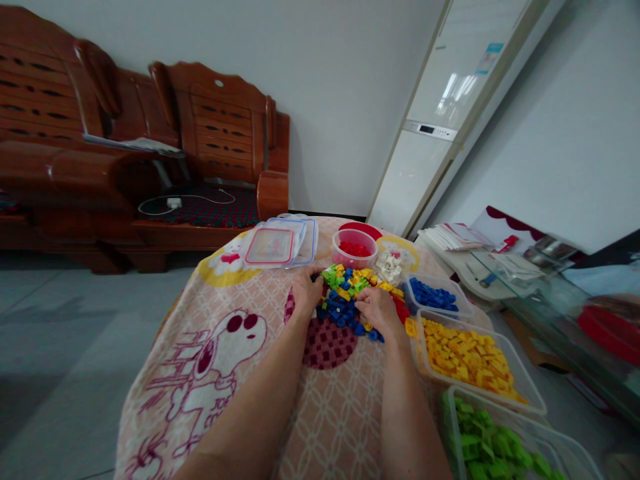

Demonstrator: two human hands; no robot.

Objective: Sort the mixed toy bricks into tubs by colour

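Observation:
A mixed pile of toy building bricks (345, 293) in blue, yellow, green and red lies on the cloth-covered table. At the pile's left edge is my left hand (306, 291), its fingers curled. Something dark shows at those fingertips, too small to name. Over the pile's right side, my right hand (377, 308) has its thumb and fingers pinched together among the bricks. Whatever is between them is hidden. White bricks (389, 267) form a small heap just behind the pile, and a round tub (340, 255) of red bricks stands beyond it.
To the right stand clear boxes of blue bricks (433, 295), yellow bricks (465, 357) and green bricks (493, 440). Several clear lids (273, 247) lie at the back left of the patterned tablecloth (340, 413). A glass-topped table (540, 293) adjoins on the right; a wooden bench (215, 127) stands behind.

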